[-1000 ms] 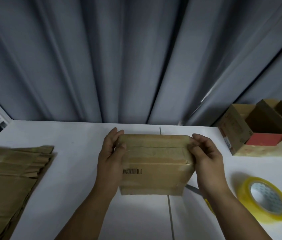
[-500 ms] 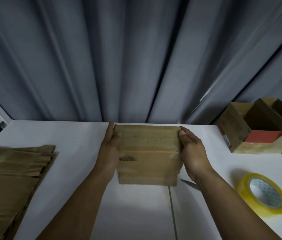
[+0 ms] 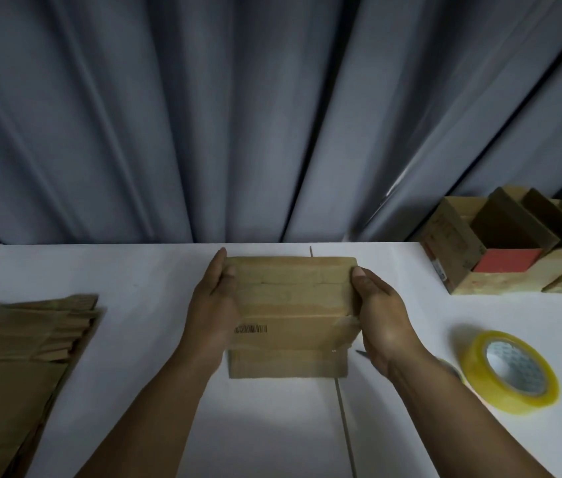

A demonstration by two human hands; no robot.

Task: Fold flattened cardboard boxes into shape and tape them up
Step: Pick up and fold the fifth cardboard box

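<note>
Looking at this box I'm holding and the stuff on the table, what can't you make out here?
All in the head view:
Barcode on the box: too small to read.
Dark pointed object: mostly hidden under the right hand; unidentifiable.
Flattened cardboard stack: cut by left and bottom edges; count unknown.
Open boxes: cut by right edge; side printing blurred.
Box's far side: faces away.

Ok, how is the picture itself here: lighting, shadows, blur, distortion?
Head view throughout: dim overall, with a brighter pool on the table below the box; the tape roll throws a soft shadow up-left; the flattened cardboard stack at the left edge is blurred; the wide lens fans the curtain folds outward.
</note>
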